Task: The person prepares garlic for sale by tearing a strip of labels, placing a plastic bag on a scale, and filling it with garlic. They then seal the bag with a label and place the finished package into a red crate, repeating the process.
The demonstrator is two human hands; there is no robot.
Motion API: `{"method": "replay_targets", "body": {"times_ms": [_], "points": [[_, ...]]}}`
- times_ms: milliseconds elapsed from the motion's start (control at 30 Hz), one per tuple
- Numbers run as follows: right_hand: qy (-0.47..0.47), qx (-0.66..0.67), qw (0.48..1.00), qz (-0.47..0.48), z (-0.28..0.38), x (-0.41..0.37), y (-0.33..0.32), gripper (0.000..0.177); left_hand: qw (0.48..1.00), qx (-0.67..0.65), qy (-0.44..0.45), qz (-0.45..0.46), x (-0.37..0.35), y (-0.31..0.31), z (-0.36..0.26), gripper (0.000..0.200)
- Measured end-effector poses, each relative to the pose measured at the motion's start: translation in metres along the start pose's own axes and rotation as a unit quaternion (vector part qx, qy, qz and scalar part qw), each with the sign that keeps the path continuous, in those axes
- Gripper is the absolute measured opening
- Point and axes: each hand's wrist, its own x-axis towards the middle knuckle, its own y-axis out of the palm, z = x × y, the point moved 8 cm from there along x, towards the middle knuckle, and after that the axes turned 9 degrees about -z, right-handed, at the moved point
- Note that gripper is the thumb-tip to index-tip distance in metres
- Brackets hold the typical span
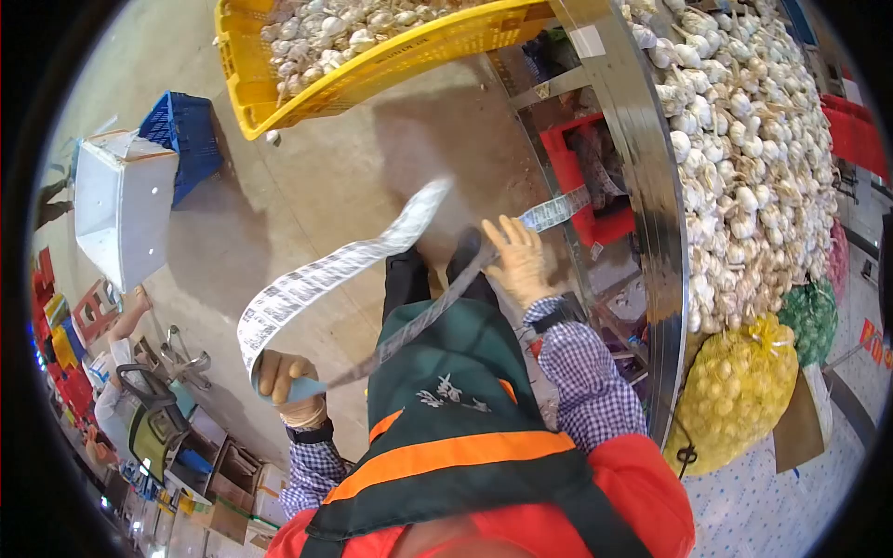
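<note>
My left hand (pixel 286 376), at the lower left, is closed around a long strip of printed labels (pixel 307 282). One loose length loops up from it and curls toward the middle of the floor, its tip blurred. Another length, blurred, slants from this hand up to my right hand (pixel 521 262). That gloved hand has its fingers stretched and apart over the strip, back toward me. Beyond its fingers the strip carries on to a red crate (pixel 584 226) under the metal table. Whether my right palm touches the strip is hidden.
Garlic bulbs (pixel 735 158) heap on the metal-edged table (pixel 662 232) at right. A yellow crate (pixel 391 73) of garlic stands ahead. A yellow net bag (pixel 735 395) sits at lower right. White foam box (pixel 121 209), blue basket (pixel 186 139) and a chair (pixel 153 423) are at left.
</note>
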Motion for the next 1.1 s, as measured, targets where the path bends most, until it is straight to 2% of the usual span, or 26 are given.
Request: {"method": "replay_targets", "body": {"times_ms": [67,100,167,200,233,300,333,400,467,500,567,633,667,700,800,833,900,967,1000,1033,1100], "points": [[-0.053,0.052,0.997,-0.023,0.012,0.017,0.018,0.044,0.992,-0.074,0.081,-0.060,0.000,-0.013,-0.016,0.019],[-0.049,0.043,0.998,-0.016,0.049,-0.009,-0.009,0.044,0.991,-0.084,0.078,-0.066,-0.030,0.021,-0.043,0.019],[-0.164,0.045,0.985,0.032,0.096,-0.006,0.003,0.018,0.983,-0.118,0.126,-0.056,-0.036,0.037,-0.078,0.018],[-0.201,0.072,0.977,0.003,0.123,-0.004,-0.002,0.010,0.983,-0.077,0.150,-0.076,-0.041,0.047,-0.097,0.019],[-0.207,0.074,0.976,-0.003,0.139,-0.002,-0.006,0.010,0.983,-0.074,0.154,-0.069,-0.045,0.050,-0.115,0.019],[-0.204,0.154,0.961,0.104,0.177,0.000,0.000,0.012,0.965,-0.027,0.234,-0.114,-0.062,0.041,-0.166,0.021],[-0.208,0.158,0.958,0.118,0.194,-0.001,-0.004,0.017,0.964,0.001,0.250,-0.090,-0.068,0.047,-0.187,0.023],[-0.157,0.209,0.946,0.191,0.214,-0.002,-0.010,0.019,0.949,0.073,0.295,-0.081,-0.083,0.062,-0.229,0.032],[-0.139,0.191,0.945,0.226,0.213,0.001,-0.016,0.020,0.934,0.109,0.334,-0.061,-0.085,0.093,-0.253,0.036],[-0.123,0.174,0.944,0.251,0.213,0.003,-0.026,0.021,0.940,0.102,0.323,-0.040,-0.081,0.109,-0.257,0.040],[-0.127,0.100,0.959,0.233,0.202,0.011,-0.044,0.024,0.945,0.091,0.316,-0.007,-0.071,0.125,-0.275,0.046],[-0.096,0.045,0.961,0.256,0.184,0.017,-0.054,0.026,0.966,0.046,0.255,0.004,-0.056,0.127,-0.293,0.057],[-0.105,0.027,0.965,0.239,0.173,0.021,-0.054,0.027,0.958,0.071,0.277,0.004,-0.050,0.123,-0.313,0.058],[-0.092,-0.018,0.959,0.269,0.162,0.024,-0.048,0.029,0.957,0.069,0.282,0.017,-0.039,0.125,-0.324,0.058],[-0.048,-0.030,0.959,0.277,0.137,0.031,-0.037,0.028,0.958,0.078,0.276,-0.001,0.007,0.141,-0.350,0.033],[-0.043,-0.028,0.955,0.292,0.125,0.033,-0.023,0.027,0.959,0.078,0.273,0.012,0.025,0.146,-0.358,0.033],[-0.066,-0.031,0.944,0.321,0.112,0.041,0.009,0.029,0.964,0.109,0.240,-0.018,0.075,0.151,-0.372,0.028],[-0.043,-0.049,0.911,0.406,0.120,0.047,0.023,0.039,0.963,0.143,0.225,-0.033,0.127,0.163,-0.380,0.024],[-0.074,-0.095,0.904,0.411,0.121,0.053,0.037,0.036,0.956,0.195,0.215,-0.037,0.155,0.157,-0.389,0.025],[-0.081,-0.148,0.867,0.468,0.143,0.058,0.029,0.040,0.946,0.248,0.204,-0.044,0.180,0.160,-0.395,0.027],[-0.011,-0.176,0.901,0.397,0.182,0.109,0.007,0.040,0.901,0.380,0.199,-0.063,0.224,0.183,-0.386,0.037]]}}
